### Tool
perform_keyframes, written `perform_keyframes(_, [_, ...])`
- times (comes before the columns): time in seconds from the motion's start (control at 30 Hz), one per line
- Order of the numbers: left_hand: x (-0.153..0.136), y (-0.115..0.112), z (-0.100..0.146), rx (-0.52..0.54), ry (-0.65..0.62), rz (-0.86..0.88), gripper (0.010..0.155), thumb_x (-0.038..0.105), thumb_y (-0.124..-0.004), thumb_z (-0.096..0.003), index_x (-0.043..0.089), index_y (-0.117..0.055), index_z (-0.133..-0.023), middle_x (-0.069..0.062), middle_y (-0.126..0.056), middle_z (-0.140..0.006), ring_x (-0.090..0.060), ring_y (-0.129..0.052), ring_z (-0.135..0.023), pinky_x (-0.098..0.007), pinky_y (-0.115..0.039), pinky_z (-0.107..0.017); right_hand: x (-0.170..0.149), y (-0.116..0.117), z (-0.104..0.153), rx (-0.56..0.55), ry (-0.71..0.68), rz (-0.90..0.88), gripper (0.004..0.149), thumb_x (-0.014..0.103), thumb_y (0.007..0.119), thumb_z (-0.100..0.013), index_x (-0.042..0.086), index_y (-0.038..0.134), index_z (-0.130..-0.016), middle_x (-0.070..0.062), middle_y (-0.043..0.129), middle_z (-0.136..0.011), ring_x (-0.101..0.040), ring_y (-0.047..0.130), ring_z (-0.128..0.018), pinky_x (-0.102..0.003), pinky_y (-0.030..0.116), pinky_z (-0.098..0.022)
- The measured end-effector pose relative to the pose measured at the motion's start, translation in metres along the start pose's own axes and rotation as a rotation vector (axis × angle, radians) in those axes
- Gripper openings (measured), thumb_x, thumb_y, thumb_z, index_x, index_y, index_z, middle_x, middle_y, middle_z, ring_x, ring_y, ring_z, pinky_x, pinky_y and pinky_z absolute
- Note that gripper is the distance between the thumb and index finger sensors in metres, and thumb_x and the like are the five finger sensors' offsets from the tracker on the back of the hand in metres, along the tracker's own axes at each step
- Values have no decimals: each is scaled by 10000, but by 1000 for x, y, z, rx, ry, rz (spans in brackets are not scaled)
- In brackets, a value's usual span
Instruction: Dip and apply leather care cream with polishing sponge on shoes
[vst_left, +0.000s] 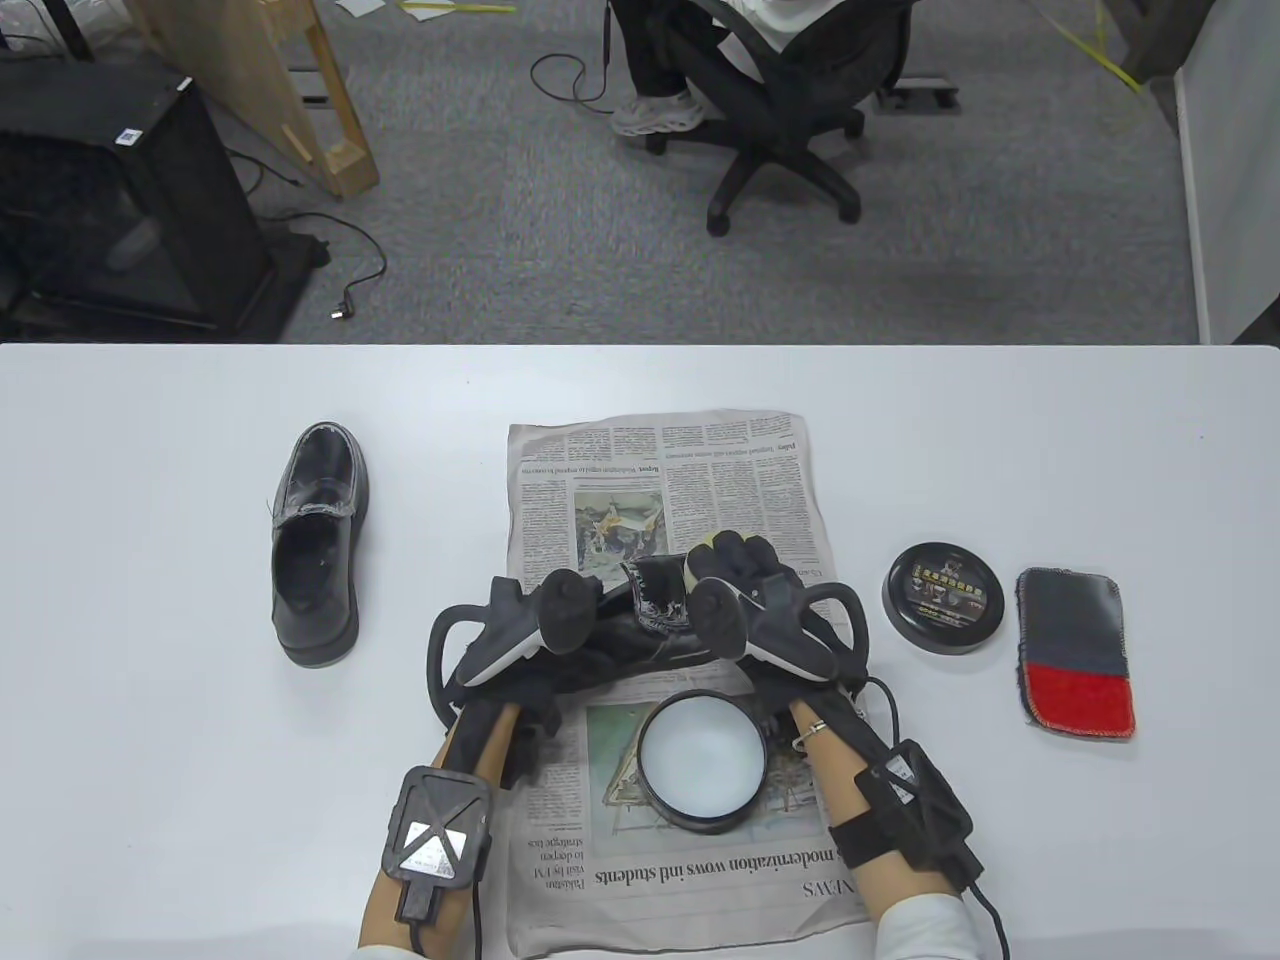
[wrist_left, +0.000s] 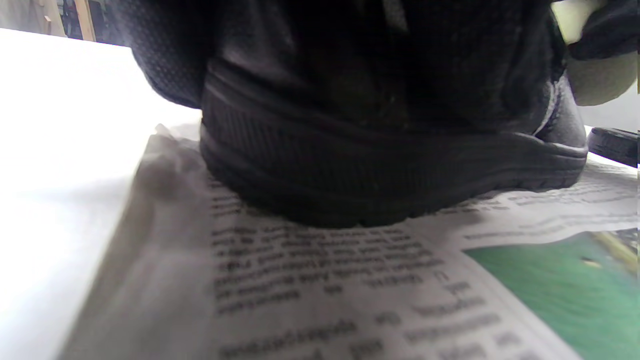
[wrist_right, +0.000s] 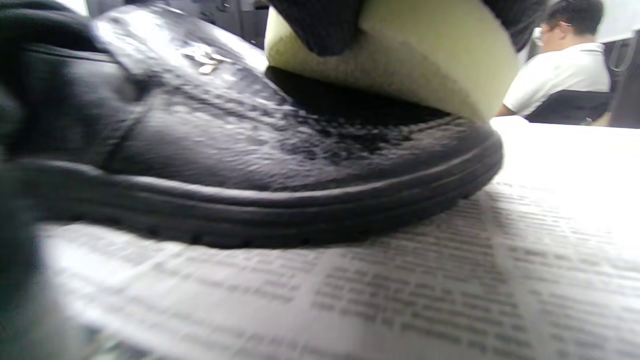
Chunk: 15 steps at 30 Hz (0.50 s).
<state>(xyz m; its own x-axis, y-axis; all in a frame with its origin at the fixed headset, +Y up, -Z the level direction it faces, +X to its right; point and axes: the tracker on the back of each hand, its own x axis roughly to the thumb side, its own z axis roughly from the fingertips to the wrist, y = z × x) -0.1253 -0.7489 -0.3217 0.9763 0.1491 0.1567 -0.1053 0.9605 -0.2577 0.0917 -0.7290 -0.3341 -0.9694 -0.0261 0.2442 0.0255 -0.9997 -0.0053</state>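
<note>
A pale polishing sponge (wrist_right: 400, 65) is gripped by the right hand (vst_left: 745, 590) and pressed on the black loafer (wrist_right: 240, 150), which is held at its heel by the left hand (vst_left: 540, 640) on the newspaper (vst_left: 680, 480).

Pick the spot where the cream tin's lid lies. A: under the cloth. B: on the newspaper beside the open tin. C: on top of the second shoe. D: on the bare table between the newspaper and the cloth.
D: the lid rests on the white table, right of the newspaper and left of the cloth.
</note>
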Motion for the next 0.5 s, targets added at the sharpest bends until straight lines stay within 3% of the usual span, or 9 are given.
perform_keyframes(0.13, [0, 0, 0, 1, 7, -11, 855, 557, -874, -351, 302, -556, -1102, -10, -753, -1129, -309, -800, -983, -509, -751, -700, -17, 4, -5, 32, 75, 1, 501, 236, 634, -606, 311, 467, -1072, -58, 517, -1161, -396, 590, -1047, -508, 651, -717])
perform_keyframes(0.3, [1, 1, 0, 2, 19, -13, 856, 558, -874, -352, 293, -559, -1103, -16, -761, -1124, -314, -806, -974, -510, -754, -688, -28, 11, 11, 25, 132, -1, 513, 222, 650, -600, 279, 460, -1074, -111, 509, -1148, -420, 643, -1010, -488, 700, -685])
perform_keyframes(0.5, [2, 1, 0, 0, 15, -17, 852, 553, -876, -352, 291, -563, -1100, -20, -764, -1121, -321, -808, -970, -514, -753, -690, -8, 13, 40, 3, 73, 96, 520, 200, 666, -600, 175, 486, -1087, -225, 558, -1107, -483, 733, -938, -496, 769, -625])
